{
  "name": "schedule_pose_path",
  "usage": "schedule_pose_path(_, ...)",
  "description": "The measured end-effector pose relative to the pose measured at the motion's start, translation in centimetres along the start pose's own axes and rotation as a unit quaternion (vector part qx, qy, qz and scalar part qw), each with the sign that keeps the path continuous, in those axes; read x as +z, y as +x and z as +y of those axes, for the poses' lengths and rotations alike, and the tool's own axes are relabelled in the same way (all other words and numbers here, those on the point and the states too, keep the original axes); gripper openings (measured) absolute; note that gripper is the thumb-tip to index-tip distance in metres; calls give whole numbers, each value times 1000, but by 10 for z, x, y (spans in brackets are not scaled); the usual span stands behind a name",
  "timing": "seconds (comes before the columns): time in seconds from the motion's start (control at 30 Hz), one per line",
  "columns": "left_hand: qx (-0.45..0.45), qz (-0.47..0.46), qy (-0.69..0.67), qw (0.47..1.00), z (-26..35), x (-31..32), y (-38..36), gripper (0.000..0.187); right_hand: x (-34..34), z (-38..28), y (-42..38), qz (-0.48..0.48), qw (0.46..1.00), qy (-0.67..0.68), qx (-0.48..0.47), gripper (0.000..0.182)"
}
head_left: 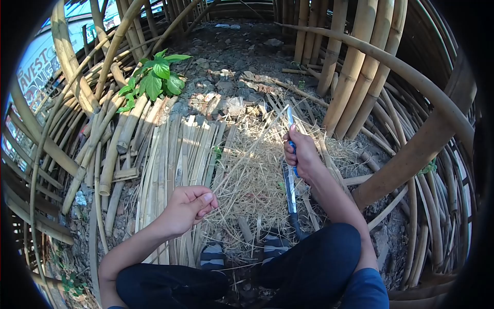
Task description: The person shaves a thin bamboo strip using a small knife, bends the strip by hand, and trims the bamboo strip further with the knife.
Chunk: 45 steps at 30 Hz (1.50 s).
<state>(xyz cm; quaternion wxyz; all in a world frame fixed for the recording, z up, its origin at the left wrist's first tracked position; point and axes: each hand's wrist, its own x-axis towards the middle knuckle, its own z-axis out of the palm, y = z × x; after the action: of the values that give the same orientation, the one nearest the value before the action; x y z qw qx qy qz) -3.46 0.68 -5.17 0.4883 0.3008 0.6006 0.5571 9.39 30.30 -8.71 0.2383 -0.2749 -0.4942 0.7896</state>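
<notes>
The right hand (303,157) is closed around a blue-handled tool (292,147), its thin blade pointing up away from the grip; a machete (291,198) lies just below. The left hand (188,206), loosely curled, holds nothing visible. Judging by this, shaving bamboo strips (175,154) continues; next needs a strip picked up

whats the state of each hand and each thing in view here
right hand: closed around a blue-handled tool
blue-handled tool: held upright, blade pointing away
left hand: loosely curled, seemingly empty
large knife: lying flat on the shavings
bamboo splits: laid side by side on the ground
green plant: upright, leafy
</notes>
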Motion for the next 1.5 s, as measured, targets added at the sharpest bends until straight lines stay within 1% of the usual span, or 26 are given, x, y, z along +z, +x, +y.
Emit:
schedule_pose_path(0.03,-4,9,10,1000,1,1,1,22,5,-3,-4,-3,1000,-2,1,37)
schedule_pose_path(0.1,-16,25,13,999,-2,2,2,21,16,-8,-18,-70,985,111,-116,38)
schedule_pose_path(0.13,-13,15,16,1000,-4,2,5,21,21,-9,-23,-118,980,77,-142,34)
schedule_pose_path(0.17,-10,6,20,1000,-6,3,7,20,28,-11,-27,-122,981,77,-133,34)
schedule_pose_path(0.2,-13,10,18,1000,-8,4,6,20,37,-13,-31,-111,981,86,-133,26)
schedule_pose_path(0.27,-6,-12,76,997,-8,7,7,19,41,-11,-31,-96,979,106,-143,20)
schedule_pose_path(0.37,12,-49,44,998,-13,1,8,18,36,-18,-30,-74,978,80,-176,19)
schedule_pose_path(0.43,2,-38,61,997,-11,-1,3,18,23,-31,-23,-73,974,90,-195,19)
schedule_pose_path(0.5,-8,-30,76,997,-13,-4,1,18,5,-49,-17,-9,966,83,-244,20)
schedule_pose_path(0.6,-5,-29,88,996,-19,-16,-3,18,-37,-71,2,6,956,90,-281,19)
schedule_pose_path(0.67,-19,-12,131,991,-20,-22,-6,17,-57,-79,10,72,943,108,-308,20)
schedule_pose_path(0.7,-19,-11,131,991,-23,-25,-5,17,-60,-79,11,71,943,108,-307,20)
schedule_pose_path(0.77,42,8,168,985,-30,-30,-3,17,-65,-76,13,176,934,79,-302,22)
schedule_pose_path(0.8,42,11,168,985,-30,-30,-2,17,-61,-72,11,210,922,48,-323,27)
schedule_pose_path(0.83,67,35,182,980,-29,-29,0,17,-48,-66,2,209,923,48,-321,27)
schedule_pose_path(0.87,90,59,196,975,-27,-27,3,17,-31,-61,-8,180,918,114,-333,29)
schedule_pose_path(0.9,89,61,196,975,-26,-25,5,17,-13,-53,-19,151,909,180,-345,32)
schedule_pose_path(0.93,100,60,194,974,-26,-23,7,17,0,-43,-28,47,947,114,-298,34)
schedule_pose_path(0.97,112,57,193,973,-25,-20,10,17,13,-32,-37,-56,966,47,-247,37)
schedule_pose_path(1.0,112,54,194,973,-20,-15,11,17,24,-24,-45,-164,977,-24,-133,33)
schedule_pose_path(1.03,92,57,189,976,-13,-8,10,18,36,-15,-51,-226,967,-106,-45,31)
schedule_pose_path(1.1,72,62,184,978,-8,0,13,19,55,11,-54,-330,929,-154,68,31)
schedule_pose_path(1.17,79,59,159,982,-9,3,15,20,66,32,-56,-365,898,-234,79,34)
schedule_pose_path(1.3,89,65,178,978,-14,3,18,19,76,34,-56,-373,904,-180,107,35)
schedule_pose_path(1.37,162,81,258,949,-11,6,16,17,76,35,-56,-361,912,-165,107,34)
schedule_pose_path(1.5,205,121,293,926,-9,13,14,15,73,30,-58,-328,917,-206,100,34)
